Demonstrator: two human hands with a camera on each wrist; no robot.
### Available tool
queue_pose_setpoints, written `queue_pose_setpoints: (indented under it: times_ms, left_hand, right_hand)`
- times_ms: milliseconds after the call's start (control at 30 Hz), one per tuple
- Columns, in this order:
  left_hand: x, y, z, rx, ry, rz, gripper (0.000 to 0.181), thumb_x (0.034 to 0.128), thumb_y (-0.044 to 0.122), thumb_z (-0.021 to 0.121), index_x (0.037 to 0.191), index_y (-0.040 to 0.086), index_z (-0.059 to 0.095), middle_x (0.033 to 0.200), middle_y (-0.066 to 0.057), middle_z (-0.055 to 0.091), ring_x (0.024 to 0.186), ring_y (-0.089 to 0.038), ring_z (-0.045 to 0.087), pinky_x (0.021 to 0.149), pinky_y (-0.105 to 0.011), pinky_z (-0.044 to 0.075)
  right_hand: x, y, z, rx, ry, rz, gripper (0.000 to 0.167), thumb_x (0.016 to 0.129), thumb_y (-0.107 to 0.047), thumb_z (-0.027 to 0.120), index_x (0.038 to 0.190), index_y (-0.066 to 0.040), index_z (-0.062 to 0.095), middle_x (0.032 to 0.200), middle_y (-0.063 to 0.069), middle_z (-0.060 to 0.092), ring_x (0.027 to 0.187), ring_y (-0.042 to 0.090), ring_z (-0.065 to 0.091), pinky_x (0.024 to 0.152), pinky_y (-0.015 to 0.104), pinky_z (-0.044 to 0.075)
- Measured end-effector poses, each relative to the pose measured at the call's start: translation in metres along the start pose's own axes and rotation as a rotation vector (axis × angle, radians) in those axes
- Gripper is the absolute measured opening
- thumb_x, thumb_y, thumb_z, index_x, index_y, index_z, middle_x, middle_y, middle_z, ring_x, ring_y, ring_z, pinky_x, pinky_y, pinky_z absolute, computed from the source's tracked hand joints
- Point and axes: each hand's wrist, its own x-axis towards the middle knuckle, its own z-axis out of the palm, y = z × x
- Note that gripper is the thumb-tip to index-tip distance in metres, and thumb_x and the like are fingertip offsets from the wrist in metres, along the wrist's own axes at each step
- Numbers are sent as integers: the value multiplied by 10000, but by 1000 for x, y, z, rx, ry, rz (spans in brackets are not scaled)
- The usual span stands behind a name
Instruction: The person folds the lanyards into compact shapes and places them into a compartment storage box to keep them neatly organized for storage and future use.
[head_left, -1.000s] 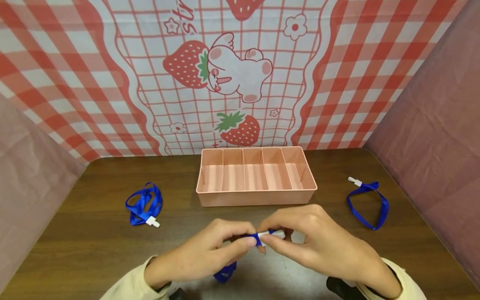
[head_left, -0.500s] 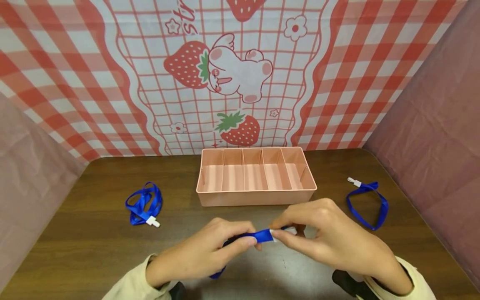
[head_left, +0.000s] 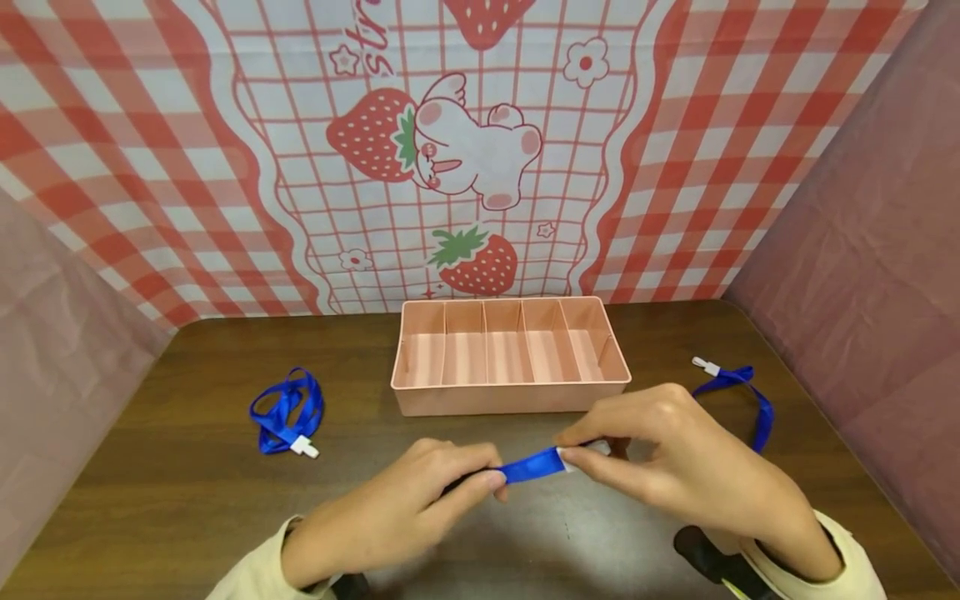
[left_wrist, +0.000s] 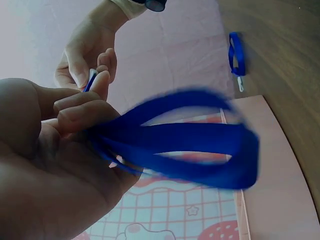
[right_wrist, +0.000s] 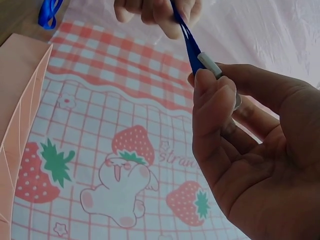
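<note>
A blue lanyard is stretched between both hands, above the near part of the table. My left hand pinches its strap between thumb and fingers; in the left wrist view, gathered loops of the lanyard hang out beyond those fingers. The white clip end is pinched by my right hand, whose fingers hide part of it. From the right wrist view, a piece of the white clip shows beside the blue strap at the fingertips.
Behind the hands stands a pink box divided into several compartments. One coiled blue lanyard with a white clip lies on the table at the left. Another lanyard lies at the right, partly covered by the right hand. A strawberry-print cloth hangs behind.
The right hand has moved right and slightly up with the clip end, away from the left hand. More blue strap now shows between the hands.
</note>
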Motion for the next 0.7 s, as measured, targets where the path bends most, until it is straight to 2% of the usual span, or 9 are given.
queue_pose_setpoints:
  times_ms: [167,500,700]
  left_hand:
    - [0,-1,0,5,15,-5,220,1074,188,456,908,201,600,666,150,382,572,59,315,492,-133,332]
    - [0,-2,-3,32,25,7,227,1071,173,462,886,200,592,678,155,437,582,64,327,512,-119,336]
    - [-1,-1,-3,41,20,9,227,1071,156,457,888,192,587,686,150,444,587,67,332,515,-117,340]
  right_hand:
    - [-3,-1,-6,-16,-3,61,314,843,2,771,1016,-258,740,884,-226,669,671,-49,557,559,117,448]
    - [-8,8,-16,-80,26,28,289,807,14,791,990,-208,752,871,-161,700,660,-53,563,552,100,423]
    - [-11,15,-24,-109,34,106,255,812,-22,803,928,-242,747,757,-201,623,570,-56,466,493,102,372]
